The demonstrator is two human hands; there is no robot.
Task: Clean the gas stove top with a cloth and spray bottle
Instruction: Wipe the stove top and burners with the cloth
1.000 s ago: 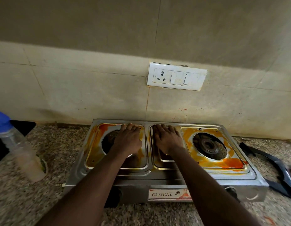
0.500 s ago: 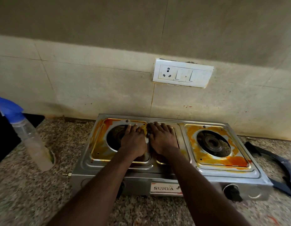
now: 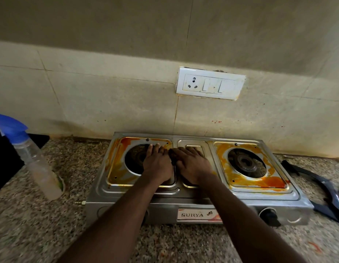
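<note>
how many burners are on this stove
2: the left burner sits partly under the left hand; the right burner is uncovered, ringed by orange stains. None seems hidden.

I have a single view, worn on the head, facing forward and down along both forearms. The left hand [image 3: 158, 165] and right hand [image 3: 192, 166] sit just below frame centre, near the lens. Beyond them the wall [image 3: 108, 95] fills the upper half. The wide lens blurs the counter [image 3: 32, 224] on either side of them.
</note>
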